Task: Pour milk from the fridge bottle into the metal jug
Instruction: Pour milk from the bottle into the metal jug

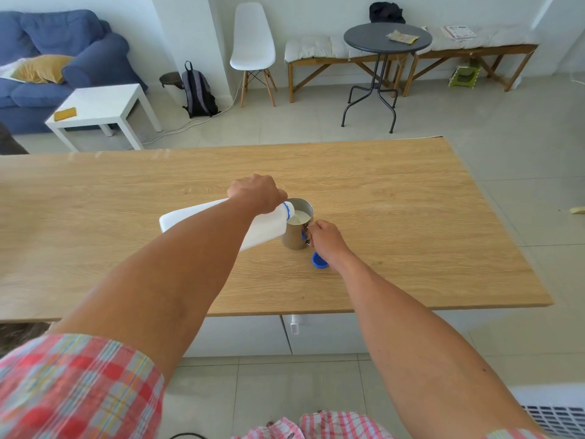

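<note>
A white plastic milk bottle (266,229) with a blue neck ring lies tipped almost flat, its mouth over the rim of the metal jug (296,237). My left hand (256,193) grips the bottle near its neck from above. White milk fills part of the jug. My right hand (326,239) is closed on the jug's handle at its right side. The jug stands upright on the wooden table (411,217). The bottle's blue cap (319,260) lies on the table just in front of the jug, partly under my right wrist.
Beyond the table's far edge stand a white side table (101,109), a white chair (253,49), a round dark table (387,38) and a wooden bench (474,50). A blue sofa (63,58) sits at the far left.
</note>
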Motion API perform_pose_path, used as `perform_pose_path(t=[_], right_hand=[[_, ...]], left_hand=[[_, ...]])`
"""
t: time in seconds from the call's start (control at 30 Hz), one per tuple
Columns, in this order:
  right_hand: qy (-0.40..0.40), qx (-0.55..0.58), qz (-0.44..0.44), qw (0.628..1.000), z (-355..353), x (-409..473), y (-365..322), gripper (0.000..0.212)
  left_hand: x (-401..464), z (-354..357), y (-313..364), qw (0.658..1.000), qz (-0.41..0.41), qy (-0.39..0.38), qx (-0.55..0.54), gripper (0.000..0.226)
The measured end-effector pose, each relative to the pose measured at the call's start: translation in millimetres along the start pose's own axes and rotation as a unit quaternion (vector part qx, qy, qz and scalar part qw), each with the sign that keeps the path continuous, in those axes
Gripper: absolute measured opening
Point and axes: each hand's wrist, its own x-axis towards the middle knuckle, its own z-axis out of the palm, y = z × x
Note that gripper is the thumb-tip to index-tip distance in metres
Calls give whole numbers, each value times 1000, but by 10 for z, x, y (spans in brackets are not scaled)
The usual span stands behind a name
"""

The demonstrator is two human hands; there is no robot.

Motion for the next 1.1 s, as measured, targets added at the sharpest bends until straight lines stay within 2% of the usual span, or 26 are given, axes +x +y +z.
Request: perform_pose_path(t=[0.83, 1.1], right_hand=[[4, 2, -4, 1000, -1, -8, -6, 26], [1, -2, -2, 1000, -1, -13, -10, 26]], left_hand=[[27, 7, -9, 1000, 3, 0, 1, 35], [-10, 91, -117, 998, -19, 2, -56, 36]])
